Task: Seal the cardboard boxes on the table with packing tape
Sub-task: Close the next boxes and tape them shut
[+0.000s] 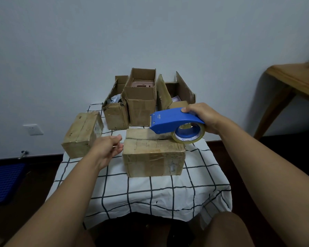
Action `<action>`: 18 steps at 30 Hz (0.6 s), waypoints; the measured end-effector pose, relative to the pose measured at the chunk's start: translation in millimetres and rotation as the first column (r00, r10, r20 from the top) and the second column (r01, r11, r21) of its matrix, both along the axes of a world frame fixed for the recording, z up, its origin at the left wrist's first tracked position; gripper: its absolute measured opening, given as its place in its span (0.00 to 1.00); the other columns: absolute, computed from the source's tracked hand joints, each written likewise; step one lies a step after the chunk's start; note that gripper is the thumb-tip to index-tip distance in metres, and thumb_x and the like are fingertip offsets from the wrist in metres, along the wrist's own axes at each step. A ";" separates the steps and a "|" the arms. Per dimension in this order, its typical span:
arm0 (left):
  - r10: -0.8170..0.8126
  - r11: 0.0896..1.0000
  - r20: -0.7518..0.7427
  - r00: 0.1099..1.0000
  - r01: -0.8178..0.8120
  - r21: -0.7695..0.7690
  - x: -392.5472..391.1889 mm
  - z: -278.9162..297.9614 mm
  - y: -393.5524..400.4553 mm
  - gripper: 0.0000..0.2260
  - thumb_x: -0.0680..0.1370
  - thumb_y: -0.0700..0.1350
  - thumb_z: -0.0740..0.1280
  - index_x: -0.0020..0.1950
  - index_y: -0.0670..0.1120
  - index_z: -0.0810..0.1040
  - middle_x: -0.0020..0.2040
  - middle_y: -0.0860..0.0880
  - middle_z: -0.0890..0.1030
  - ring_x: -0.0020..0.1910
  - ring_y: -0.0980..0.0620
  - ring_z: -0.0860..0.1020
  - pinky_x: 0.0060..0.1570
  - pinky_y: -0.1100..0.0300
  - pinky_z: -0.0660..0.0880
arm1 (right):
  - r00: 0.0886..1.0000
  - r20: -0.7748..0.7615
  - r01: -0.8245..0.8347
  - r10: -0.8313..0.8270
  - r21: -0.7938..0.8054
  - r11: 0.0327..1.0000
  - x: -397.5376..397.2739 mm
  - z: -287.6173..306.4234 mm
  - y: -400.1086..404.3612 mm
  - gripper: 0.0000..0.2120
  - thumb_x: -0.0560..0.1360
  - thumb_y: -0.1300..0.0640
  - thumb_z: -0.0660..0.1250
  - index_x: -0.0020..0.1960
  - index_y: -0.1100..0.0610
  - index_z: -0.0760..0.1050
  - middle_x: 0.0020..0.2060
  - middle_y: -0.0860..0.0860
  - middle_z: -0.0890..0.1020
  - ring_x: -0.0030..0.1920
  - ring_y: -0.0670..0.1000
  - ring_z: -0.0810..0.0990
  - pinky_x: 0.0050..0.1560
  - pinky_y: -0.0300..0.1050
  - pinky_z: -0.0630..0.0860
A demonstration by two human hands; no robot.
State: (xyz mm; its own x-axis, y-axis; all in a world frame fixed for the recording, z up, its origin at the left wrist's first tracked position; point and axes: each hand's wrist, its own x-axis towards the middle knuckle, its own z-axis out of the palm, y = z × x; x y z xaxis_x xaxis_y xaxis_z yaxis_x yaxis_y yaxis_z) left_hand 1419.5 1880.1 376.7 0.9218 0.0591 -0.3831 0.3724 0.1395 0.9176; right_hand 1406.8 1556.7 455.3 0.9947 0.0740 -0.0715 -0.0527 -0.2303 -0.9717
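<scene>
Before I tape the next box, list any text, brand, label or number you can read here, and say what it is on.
Nothing reads for certain.
Blue tape dispenser in the right hand: small embossed brand mark near its front end, too small and turned to read.
Tape roll: blue print on the core, blurred.
Closed box at the left: white label on its side, illegible.
Front closed box: worn tape, no legible print.

Checked-cloth table (168,193) — 2 closed boxes (152,157) in front, 3 open boxes (141,102) behind.
</scene>
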 end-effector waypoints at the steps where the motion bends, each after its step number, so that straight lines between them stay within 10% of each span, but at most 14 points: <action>1: -0.007 1.000 -0.004 1.000 0.007 0.003 -0.3 -2.7 -0.3 0.03 0.79 0.39 0.67 0.48 0.39 0.77 0.36 0.45 0.75 0.33 0.52 0.75 0.29 0.66 0.77 | 1.000 0.000 -0.001 0.001 -0.003 1.000 -0.3 0.8 0.6 0.08 0.77 0.54 0.67 0.43 0.57 0.80 0.30 0.47 0.81 0.29 0.44 0.79 0.29 0.35 0.73; 18: -0.067 0.998 -0.029 0.997 0.066 -0.023 -16.1 -20.6 -23.3 0.13 0.84 0.49 0.60 0.60 0.43 0.78 0.56 0.40 0.83 0.55 0.43 0.79 0.65 0.45 0.73 | 0.999 0.022 0.026 -0.026 -0.015 1.000 -2.2 -1.8 2.3 0.08 0.77 0.52 0.68 0.44 0.56 0.80 0.32 0.47 0.82 0.30 0.44 0.79 0.30 0.36 0.74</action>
State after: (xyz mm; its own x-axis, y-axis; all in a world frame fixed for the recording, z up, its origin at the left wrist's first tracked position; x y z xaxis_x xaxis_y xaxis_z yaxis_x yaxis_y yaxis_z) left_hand 1403.4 1856.8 356.1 0.9118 -0.0110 -0.4105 0.4082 0.1339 0.9030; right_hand 1404.5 1559.0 453.6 0.9976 0.0474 -0.0502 -0.0372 -0.2442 -0.9690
